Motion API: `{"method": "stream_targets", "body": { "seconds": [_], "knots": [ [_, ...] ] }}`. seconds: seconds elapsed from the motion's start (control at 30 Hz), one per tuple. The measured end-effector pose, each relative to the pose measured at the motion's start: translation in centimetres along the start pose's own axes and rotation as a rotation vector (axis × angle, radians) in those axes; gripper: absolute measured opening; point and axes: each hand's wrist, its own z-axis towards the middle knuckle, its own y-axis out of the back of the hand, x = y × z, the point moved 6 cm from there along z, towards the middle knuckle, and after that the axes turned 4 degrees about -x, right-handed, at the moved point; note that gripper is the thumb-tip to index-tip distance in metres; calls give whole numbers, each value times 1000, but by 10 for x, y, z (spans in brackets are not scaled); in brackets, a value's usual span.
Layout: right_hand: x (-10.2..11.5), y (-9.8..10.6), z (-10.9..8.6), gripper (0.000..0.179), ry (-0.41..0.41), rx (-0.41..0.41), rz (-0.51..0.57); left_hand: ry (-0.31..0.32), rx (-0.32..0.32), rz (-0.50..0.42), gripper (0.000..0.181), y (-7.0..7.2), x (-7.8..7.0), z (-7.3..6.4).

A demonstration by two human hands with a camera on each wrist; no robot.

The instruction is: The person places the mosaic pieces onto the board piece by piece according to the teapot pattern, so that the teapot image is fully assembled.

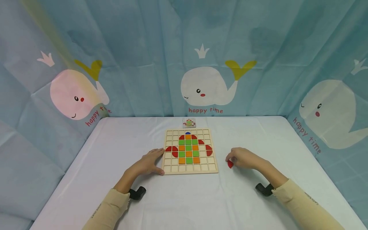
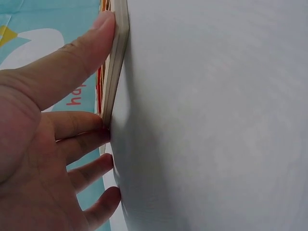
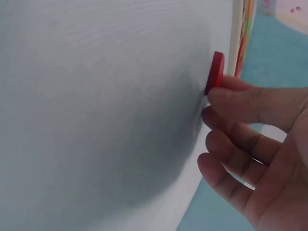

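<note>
A wooden grid board [image 1: 169,168] lies on the white table, fitted with green and orange square tiles [image 1: 188,153]. Red quarter-round pieces [image 1: 175,154] sit on both sides of the squares, and a small blue half-round piece [image 1: 188,133] tops them. My left hand [image 1: 147,162] touches the board's left edge with spread fingers; in the left wrist view the thumb [image 2: 79,60] lies against its side. Right of the board, my right hand [image 1: 244,158] pinches a red piece [image 3: 216,72] between thumb and index finger, low over the table. Its other fingers are loosely curled.
Just behind the board lies a small picture card [image 1: 188,123] with a similar coloured pattern. A blue curtain [image 1: 138,89] printed with whales rises along the table's far edge and sides. Black wrist devices [image 1: 138,193] jut from under both forearms.
</note>
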Motion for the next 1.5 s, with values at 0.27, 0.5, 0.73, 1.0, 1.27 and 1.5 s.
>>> {"method": "stream_targets", "body": {
  "seconds": [0.27,0.5,0.73,1.0,1.27,1.5],
  "knots": [
    [-5,-3,2,10,-130,15,32,-20,-3,-8,99,5,-5,-5],
    [6,-4,1,31,20,-11,61,2,5,-9,98,3,-6,-6],
    [7,-9,-1,35,-12,4,43,7,3,20,99,-1,-2,-3],
    [3,-9,0,21,-56,9,19,-7,-4,24,99,-1,-1,-1],
    [7,-4,0,27,24,-46,-13,-5,-6,21,99,1,-2,-2],
    [9,-6,0,22,24,-45,-8,-11,-4,25,99,1,-2,-2]
  ]
}}
